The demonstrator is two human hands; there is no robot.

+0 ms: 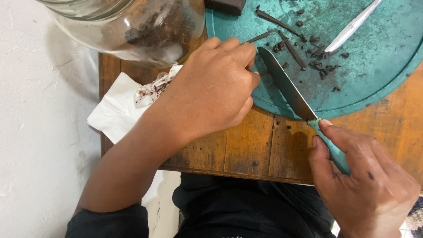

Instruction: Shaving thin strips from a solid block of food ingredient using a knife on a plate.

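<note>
Teal-handled knife point(304, 112) clamped in right hand point(365, 176) fingers, left hand point(211, 92) fingers curled beside blade

The left hand point(211, 90) is curling into a loose fist, so its fingertips are hiding whatever they may be pinching at the edge of the teal cutting board point(374, 75), while the right hand point(365, 180) is covering most of the knife handle point(328, 143) and is running off the bottom edge. The glass jar point(128, 26) is being cut off by the top edge, leaving its mouth and full shape out of sight, and its dark contents are blurring behind the glass. A dark block point(224, 5) and a white utensil point(352, 26) are also being cropped at the top, and the board is running off the right side.
</note>
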